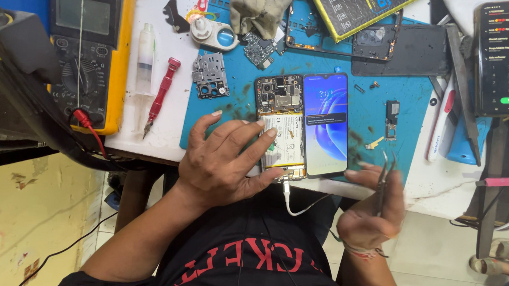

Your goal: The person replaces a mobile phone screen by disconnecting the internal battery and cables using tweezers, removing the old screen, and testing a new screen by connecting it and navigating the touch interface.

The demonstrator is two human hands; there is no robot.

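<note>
My left hand lies flat and spread, fingers apart, on the opened smartphone body with its bare circuit board and white battery; my fingertips press on the battery while my thumb rests by the phone's lower edge. Nothing is clamped in that hand. The phone lies on the blue rubber repair mat, near the front edge of the white surface. Touching its right side lies the phone's detached glass display panel, lit up blue. A thin white cable hangs from the phone's lower end over the edge towards my black shirt.

My right hand is closed around slim metal tweezers, whose tips point up over the mat's front edge, just right of the display.

To the left stands a yellow multimeter with a grey screen, and between it and the mat lie a clear syringe and a red-handled screwdriver. A silver metal shield plate sits at the mat's left corner. Far right, a second dark smartphone with a lit screen lies well apart.
</note>
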